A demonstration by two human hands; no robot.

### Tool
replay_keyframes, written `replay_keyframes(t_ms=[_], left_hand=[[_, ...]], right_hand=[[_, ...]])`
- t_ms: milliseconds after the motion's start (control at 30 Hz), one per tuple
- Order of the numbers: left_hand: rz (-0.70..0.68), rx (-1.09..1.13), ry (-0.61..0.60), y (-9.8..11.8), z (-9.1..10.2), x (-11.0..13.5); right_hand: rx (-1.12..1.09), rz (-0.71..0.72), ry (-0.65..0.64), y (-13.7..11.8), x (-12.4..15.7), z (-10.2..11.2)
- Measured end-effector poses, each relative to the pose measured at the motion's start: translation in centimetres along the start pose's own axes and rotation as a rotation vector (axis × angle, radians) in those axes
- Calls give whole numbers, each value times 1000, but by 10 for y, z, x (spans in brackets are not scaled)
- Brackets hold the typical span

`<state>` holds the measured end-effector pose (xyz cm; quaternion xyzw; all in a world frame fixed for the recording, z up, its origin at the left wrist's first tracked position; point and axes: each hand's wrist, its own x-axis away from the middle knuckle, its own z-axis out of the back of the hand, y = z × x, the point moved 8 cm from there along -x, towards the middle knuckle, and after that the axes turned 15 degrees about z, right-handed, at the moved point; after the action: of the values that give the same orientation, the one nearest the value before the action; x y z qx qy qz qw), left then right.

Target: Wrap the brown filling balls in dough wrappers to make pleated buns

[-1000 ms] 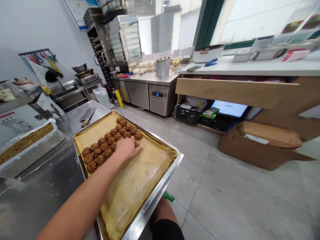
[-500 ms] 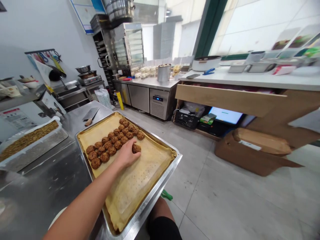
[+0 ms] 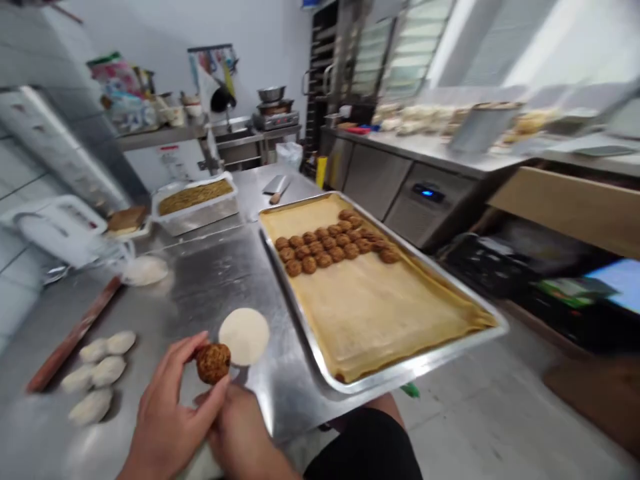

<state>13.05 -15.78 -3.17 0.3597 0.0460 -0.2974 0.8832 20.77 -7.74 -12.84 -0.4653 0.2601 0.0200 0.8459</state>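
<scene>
Your left hand [image 3: 167, 417] grips a brown ball [image 3: 213, 362] over the steel table [image 3: 210, 280]; your right hand [image 3: 240, 433] touches it below, grasp unclear. The tray [image 3: 400, 370] lies beside.

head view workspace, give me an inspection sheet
surface: steel table, floury
job's things: brown filling ball; flat dough round beside it; baking tray with rows of filling balls on its liner
clutter: dough pieces, rolling pin, cleaver, tub of filling
grippers: left hand pinches the ball; right hand touches it from below
cables: nothing seen
surroundings: steel counters, rack, blurred
</scene>
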Motion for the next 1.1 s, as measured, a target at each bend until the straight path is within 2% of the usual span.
replay_keyframes(t_ms=[67, 133, 233, 333, 567, 767, 933, 1100], left_hand=[[45, -98, 119, -43, 32, 30], [39, -172, 152, -72, 46, 59], [8, -191, 104, -96, 43, 93], [14, -132, 62, -104, 30, 108], [13, -23, -103, -103, 2, 96], [-6, -8, -157, -108, -12, 97], [32, -41, -79, -108, 4, 99], [162, 101, -61, -119, 22, 68]], right_hand=[[-1, -9, -29, 2, -3, -24], [6, -25, -33, 6, -4, -36], [18, -53, -22, 10, -6, -40], [35, -81, -10, 11, -8, -40], [71, -157, 24, 13, -13, -46], [40, -173, 23, 12, -9, -45], [-16, -169, 12, 9, -14, -45], [-120, -114, -44, 0, -36, -51]])
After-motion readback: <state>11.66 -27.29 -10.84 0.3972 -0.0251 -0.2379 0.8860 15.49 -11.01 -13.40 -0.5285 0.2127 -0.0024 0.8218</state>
